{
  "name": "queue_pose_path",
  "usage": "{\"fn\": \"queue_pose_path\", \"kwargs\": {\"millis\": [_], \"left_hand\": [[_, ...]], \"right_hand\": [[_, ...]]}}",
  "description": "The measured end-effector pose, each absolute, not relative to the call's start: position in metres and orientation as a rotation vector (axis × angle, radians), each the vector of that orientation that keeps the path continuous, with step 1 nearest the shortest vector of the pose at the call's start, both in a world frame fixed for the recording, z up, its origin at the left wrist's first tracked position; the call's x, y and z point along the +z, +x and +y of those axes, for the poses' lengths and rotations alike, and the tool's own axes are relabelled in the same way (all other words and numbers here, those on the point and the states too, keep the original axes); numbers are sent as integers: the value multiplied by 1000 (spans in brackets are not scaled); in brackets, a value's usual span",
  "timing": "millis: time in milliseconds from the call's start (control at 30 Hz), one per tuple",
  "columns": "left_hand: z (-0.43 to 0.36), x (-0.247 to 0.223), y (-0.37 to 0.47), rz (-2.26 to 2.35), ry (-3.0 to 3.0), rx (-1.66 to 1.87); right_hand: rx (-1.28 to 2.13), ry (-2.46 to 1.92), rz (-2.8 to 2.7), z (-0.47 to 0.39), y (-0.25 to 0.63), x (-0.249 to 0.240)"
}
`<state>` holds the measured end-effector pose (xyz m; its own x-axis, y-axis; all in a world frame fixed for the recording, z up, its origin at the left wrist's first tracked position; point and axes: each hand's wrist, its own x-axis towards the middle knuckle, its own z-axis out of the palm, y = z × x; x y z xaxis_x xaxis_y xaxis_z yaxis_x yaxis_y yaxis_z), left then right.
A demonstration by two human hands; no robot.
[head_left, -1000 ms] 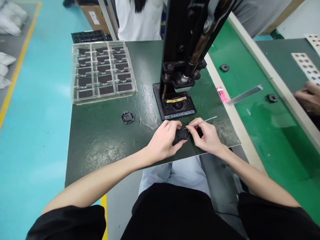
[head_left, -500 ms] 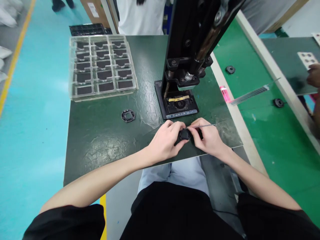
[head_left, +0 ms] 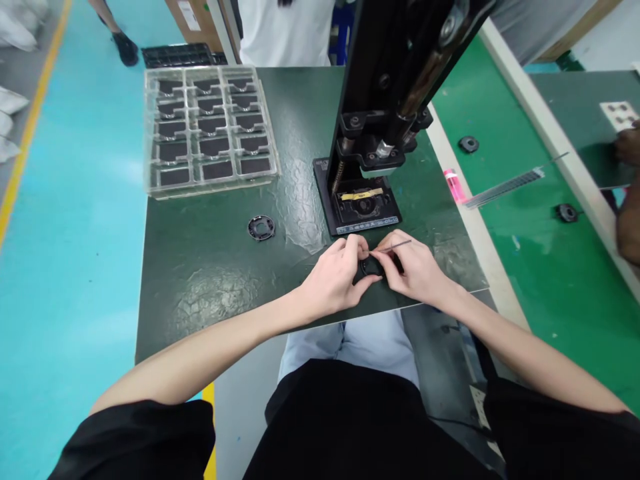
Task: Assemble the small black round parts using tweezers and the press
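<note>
My left hand [head_left: 343, 270] is curled around a small round black plastic part [head_left: 371, 267], thumb at the near side and fingers at the far side. Close against it, my right hand [head_left: 407, 267] pinches a thin grey strip [head_left: 399, 245] between thumb and forefinger. One end of the strip meets the far edge of the part, near my left fingertips. Fingers cover much of the part, and the strip's exact kind is too small to make out. Just beyond both hands stands a black hand press [head_left: 367, 163], a yellow strip [head_left: 361, 194] lying across its base.
A black ring-shaped part [head_left: 261, 228] lies left on the green table [head_left: 210, 267]. Behind it sits a clear compartment tray [head_left: 150, 143] of dark pieces. Rightward, past a pale rail, are black round parts [head_left: 469, 144] and a clear strip [head_left: 505, 188]. Another person's arm [head_left: 629, 223] shows far right.
The grey strip has tilted and less of it sticks out past my right hand. Both hands stay together at the black part. The view has shifted slightly; a foot at upper left has moved.
</note>
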<state>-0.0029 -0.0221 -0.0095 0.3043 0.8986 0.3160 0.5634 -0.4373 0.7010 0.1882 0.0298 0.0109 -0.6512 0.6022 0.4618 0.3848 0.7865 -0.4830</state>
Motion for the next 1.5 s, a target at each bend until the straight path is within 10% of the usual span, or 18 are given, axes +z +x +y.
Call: {"fn": "queue_pose_path", "kwargs": {"millis": [367,1500], "left_hand": [[-23,-10,-2,1300,2084,951],[-22,-7,-2,1302,2095,946]], "right_hand": [[42,-840,-2308,16,222,52],[152,-762,-2213,16,209,26]]}}
